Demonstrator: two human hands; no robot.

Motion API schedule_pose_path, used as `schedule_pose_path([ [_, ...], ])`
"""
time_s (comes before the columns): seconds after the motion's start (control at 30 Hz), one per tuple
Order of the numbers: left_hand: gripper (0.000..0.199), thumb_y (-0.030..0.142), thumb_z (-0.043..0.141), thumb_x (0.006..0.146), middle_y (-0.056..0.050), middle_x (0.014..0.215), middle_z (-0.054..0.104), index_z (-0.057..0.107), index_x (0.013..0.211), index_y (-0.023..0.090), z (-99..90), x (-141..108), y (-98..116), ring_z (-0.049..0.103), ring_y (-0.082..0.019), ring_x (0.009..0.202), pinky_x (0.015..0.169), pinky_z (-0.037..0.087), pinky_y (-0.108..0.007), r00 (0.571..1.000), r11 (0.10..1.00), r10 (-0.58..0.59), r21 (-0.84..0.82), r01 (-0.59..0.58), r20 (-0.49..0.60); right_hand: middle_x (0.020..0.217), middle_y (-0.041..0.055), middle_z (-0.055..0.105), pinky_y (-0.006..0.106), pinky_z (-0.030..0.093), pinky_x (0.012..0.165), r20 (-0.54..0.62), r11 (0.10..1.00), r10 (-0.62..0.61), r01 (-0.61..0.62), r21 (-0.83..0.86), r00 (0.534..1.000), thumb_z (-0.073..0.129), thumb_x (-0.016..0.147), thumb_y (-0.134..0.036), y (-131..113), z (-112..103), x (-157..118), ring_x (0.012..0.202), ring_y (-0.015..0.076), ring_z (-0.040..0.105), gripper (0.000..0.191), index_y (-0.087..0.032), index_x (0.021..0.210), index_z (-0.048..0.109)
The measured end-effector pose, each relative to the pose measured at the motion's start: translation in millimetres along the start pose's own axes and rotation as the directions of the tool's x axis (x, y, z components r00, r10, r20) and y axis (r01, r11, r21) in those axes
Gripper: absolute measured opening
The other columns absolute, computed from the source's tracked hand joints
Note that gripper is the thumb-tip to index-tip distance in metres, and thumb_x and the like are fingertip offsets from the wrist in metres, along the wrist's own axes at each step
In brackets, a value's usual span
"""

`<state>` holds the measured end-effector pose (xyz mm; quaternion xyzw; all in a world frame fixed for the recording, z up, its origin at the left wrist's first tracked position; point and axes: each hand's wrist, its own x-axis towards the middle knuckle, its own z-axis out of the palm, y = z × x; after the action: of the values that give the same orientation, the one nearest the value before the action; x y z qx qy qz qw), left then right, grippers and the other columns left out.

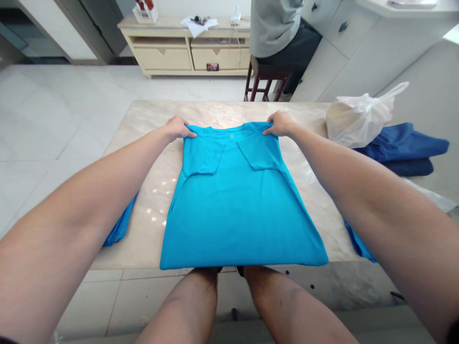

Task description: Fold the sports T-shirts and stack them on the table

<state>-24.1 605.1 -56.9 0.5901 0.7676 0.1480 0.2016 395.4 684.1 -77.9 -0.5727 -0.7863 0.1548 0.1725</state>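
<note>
A turquoise T-shirt lies spread on the marble-patterned table, its collar away from me and both short sleeves folded inward over the front. At its far left shoulder corner, my left hand pinches the cloth between thumb and fingers. My right hand grips the opposite shoulder corner the same way. The shirt's hem reaches the near table edge, above my knees. Part of a blue cloth shows beyond my left forearm, and another blue cloth is partly hidden by my right arm.
On the table's right side sit a knotted white plastic bag and folded dark blue clothes. Beyond the table, a person in grey sits on a dark wooden stool. A cream low cabinet stands against the wall.
</note>
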Motion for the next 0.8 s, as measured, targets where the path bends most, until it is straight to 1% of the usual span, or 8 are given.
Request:
schedule_pose_path([
  [0.1,0.052,0.058,0.088,0.089,0.004,0.083,0.077,0.06,0.07,0.018,-15.0,15,11,0.064,-0.009,0.091,0.095,0.053,-0.028,0.971,0.994,0.076,-0.054,-0.09,-0.228,0.117,0.0152,0.076,0.054,0.058,0.106,-0.191,0.998,0.045,-0.052,-0.034,0.98,0.092,0.091,-0.056,-23,-14,3,0.12,0.0367,0.067,0.04,-0.021,0.103,0.08],
  [0.23,0.05,0.058,0.077,0.097,-0.003,0.125,0.083,0.067,0.088,0.01,-53.4,28,38,0.068,-0.007,0.108,0.1,0.052,-0.031,0.897,0.991,0.114,-0.021,-0.135,-0.426,0.135,0.0147,0.068,0.048,0.049,0.115,-0.438,0.997,0.044,-0.064,-0.03,0.898,0.079,0.107,-0.034,-56,-48,11,0.127,0.0273,0.058,0.025,-0.014,0.12,0.071],
  [0.3,0.051,0.058,0.073,0.099,-0.003,0.131,0.082,0.07,0.105,0.007,-73.0,18,51,0.069,-0.009,0.112,0.1,0.053,-0.033,0.857,0.987,0.155,0.049,-0.15,-0.492,0.132,0.0135,0.067,0.045,0.043,0.12,-0.494,0.999,0.0,-0.019,-0.033,0.869,0.077,0.109,-0.032,-67,-68,11,0.124,0.023,0.056,0.023,-0.013,0.117,0.068],
  [0.4,0.046,0.055,0.071,0.102,0.002,0.124,0.08,0.07,0.118,0.011,-87.2,-24,58,0.068,-0.01,0.112,0.101,0.053,-0.034,0.792,0.953,0.294,0.1,-0.287,-0.535,0.123,0.01,0.07,0.044,0.04,0.121,-0.508,0.995,-0.099,0.092,-0.04,0.856,0.085,0.104,-0.032,-70,-90,-8,0.118,0.0227,0.057,0.024,-0.02,0.107,0.064],
  [0.5,0.028,0.046,0.078,0.099,0.003,0.114,0.079,0.068,0.107,0.022,-74.9,-87,38,0.068,-0.014,0.108,0.104,0.054,-0.037,0.739,0.907,0.383,0.077,-0.413,-0.554,0.115,0.0093,0.071,0.047,0.045,0.113,-0.479,0.978,-0.201,0.199,-0.056,0.855,0.084,0.101,-0.033,-59,-95,-56,0.112,0.0265,0.058,0.022,-0.025,0.1,0.064],
  [0.6,0.02,0.041,0.074,0.097,-0.005,0.112,0.079,0.066,0.1,0.023,-43.2,-151,0,0.072,-0.024,0.115,0.11,0.054,-0.045,0.701,0.859,0.47,0.097,-0.502,-0.536,0.104,0.0097,0.071,0.051,0.048,0.106,-0.371,0.942,-0.333,0.327,-0.08,0.867,0.072,0.104,-0.034,-37,-79,-124,0.106,0.0306,0.061,0.014,-0.027,0.094,0.066],
  [0.73,0.006,0.029,0.063,0.093,-0.007,0.109,0.081,0.068,0.095,0.029,-0.7,-213,-55,0.074,-0.033,0.116,0.107,0.053,-0.051,0.791,0.845,0.534,0.155,-0.512,-0.298,0.104,0.0094,0.076,0.054,0.052,0.101,-0.163,0.914,-0.406,0.399,-0.075,0.899,0.063,0.097,-0.019,-3,-41,-209,0.105,0.0341,0.066,0.013,-0.028,0.098,0.072],
  [0.8,0.017,0.022,0.059,0.087,-0.007,0.109,0.082,0.071,0.095,0.03,11.2,-229,-73,0.075,-0.034,0.115,0.105,0.053,-0.053,0.807,0.815,0.574,0.185,-0.549,-0.136,0.108,0.0107,0.078,0.054,0.053,0.1,-0.056,0.901,-0.428,0.422,-0.095,0.902,0.063,0.093,-0.015,12,-26,-239,0.108,0.0354,0.067,0.021,-0.027,0.103,0.076],
])
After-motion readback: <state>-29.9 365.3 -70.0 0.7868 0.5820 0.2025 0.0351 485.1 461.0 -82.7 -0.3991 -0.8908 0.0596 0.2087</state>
